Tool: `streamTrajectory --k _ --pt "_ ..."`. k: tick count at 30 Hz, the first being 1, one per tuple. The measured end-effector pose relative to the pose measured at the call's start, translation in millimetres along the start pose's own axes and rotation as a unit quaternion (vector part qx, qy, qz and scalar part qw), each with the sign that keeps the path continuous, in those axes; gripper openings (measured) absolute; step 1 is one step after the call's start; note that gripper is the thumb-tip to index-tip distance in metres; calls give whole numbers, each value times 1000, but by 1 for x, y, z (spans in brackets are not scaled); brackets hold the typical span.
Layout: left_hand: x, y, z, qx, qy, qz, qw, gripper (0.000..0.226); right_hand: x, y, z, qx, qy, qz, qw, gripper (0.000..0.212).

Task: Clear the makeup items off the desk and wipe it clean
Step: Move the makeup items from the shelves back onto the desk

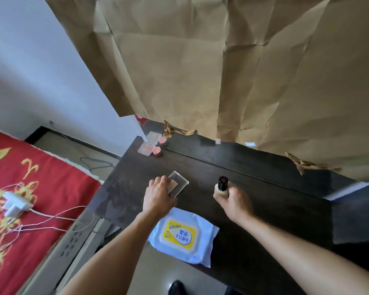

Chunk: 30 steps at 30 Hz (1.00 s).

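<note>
On the dark wooden desk (264,188) my left hand (158,196) grips a clear square compact case (179,183) that lies near the desk's left side. My right hand (232,199) holds a beige foundation bottle with a black cap (221,187), standing upright at the desk's middle. A pack of wet wipes (182,235) with a yellow label lies at the front edge, partly overhanging it. At the far left corner sit a clear compact with pink powder (145,149) and a small round pink pot (157,150).
Brown crumpled paper (222,71) covers the mirror or wall behind the desk. A bed with a red patterned cover (19,188) stands to the left, with a white charger (13,204) and cables on it. Floor shows below the desk's front edge.
</note>
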<state>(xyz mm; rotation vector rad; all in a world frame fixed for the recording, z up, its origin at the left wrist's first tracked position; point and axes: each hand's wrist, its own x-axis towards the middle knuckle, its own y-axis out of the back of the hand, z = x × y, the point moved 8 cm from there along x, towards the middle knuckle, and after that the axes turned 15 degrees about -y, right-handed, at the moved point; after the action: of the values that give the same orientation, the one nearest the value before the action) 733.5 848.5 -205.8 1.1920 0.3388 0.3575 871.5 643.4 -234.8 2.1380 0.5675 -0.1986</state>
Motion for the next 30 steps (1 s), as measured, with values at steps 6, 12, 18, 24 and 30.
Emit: streamTrajectory --k 6,12,18,24,30 --pt "67 -22 -35 50 -143 -100 983 49 36 -31 -28 30 -27 19 999 18" --pt "148 -52 -51 132 -331 -183 916 59 66 -60 -50 36 -95 69 992 22" --pt "180 -70 -61 120 -432 -187 874 59 93 -82 -74 68 -160 126 977 26" --pt "180 -62 -67 94 -448 -144 877 63 108 -97 -101 112 -183 189 958 21" --pt "176 -54 -77 123 -420 -134 889 53 115 -115 -103 95 -210 173 958 34"
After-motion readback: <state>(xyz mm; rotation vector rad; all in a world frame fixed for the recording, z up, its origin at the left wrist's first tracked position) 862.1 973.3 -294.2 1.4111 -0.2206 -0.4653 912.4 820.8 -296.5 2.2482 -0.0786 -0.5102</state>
